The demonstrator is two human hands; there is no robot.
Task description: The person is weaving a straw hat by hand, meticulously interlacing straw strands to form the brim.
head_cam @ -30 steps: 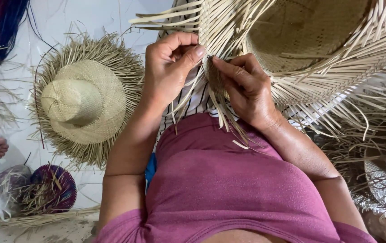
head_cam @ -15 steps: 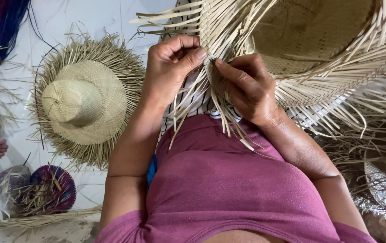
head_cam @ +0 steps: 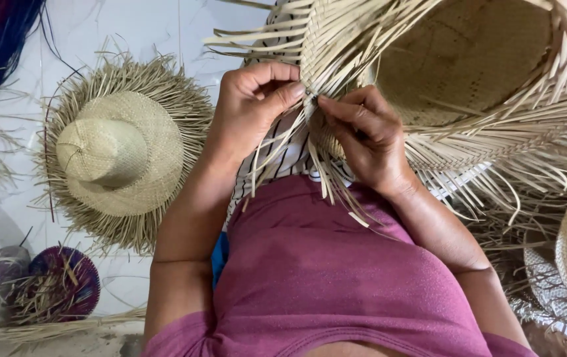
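The left hand point(head_cam: 254, 109) and the right hand point(head_cam: 363, 142) meet at the brim edge of a large, unfinished woven hat of pale straw point(head_cam: 468, 59), which is held up in front of the chest with its hollow crown facing the camera. The left grip is narrow: thumb and curled fingers pinch the loose flat straw strips point(head_cam: 310, 106) at the rim. The right grip is likewise closed on the same spot, thumb and forefinger tips pressing a strip just beside the left thumb, so that the two hands nearly touch. Long unwoven strips hang from the brim over a striped black-and-white cloth point(head_cam: 283, 155) and onto the magenta shirt point(head_cam: 336, 277).

On the white tiled floor point(head_cam: 158, 33) to the left lies a finished pale straw hat with a fringed brim point(head_cam: 118, 149), crown up. Below it sits a small round purple woven piece point(head_cam: 65, 284), and dark blue and red fibres point(head_cam: 2, 33) lie at the top left corner.
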